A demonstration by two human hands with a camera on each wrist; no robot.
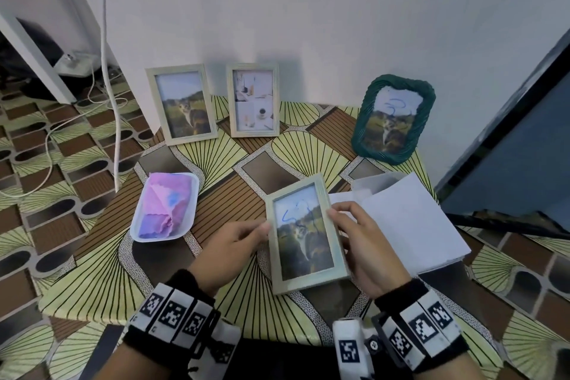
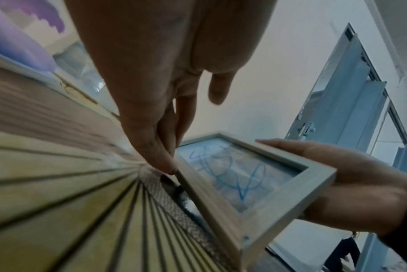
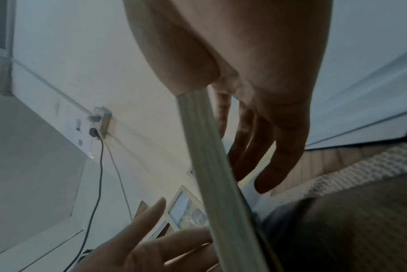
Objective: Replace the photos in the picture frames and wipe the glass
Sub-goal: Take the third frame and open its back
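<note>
Frame [image 1: 303,233] held above table [image 1: 234,160], tilted, glass up, blue scribble on glass near top. Right hand [image 1: 367,244] gripped right edge, thumb on front rim, fingers [image 3: 276,160] behind back. Left hand [image 1: 231,241] touched left edge with straight fingertips [image 2: 165,162], no clamp. Judgement: steady both edges, keep thumb off glass, turn over to reach back.

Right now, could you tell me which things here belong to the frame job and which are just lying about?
Job:
held frame
left hand
right hand
green frame
two leaning frames
cloth
papers

Lying about:
cables
</note>
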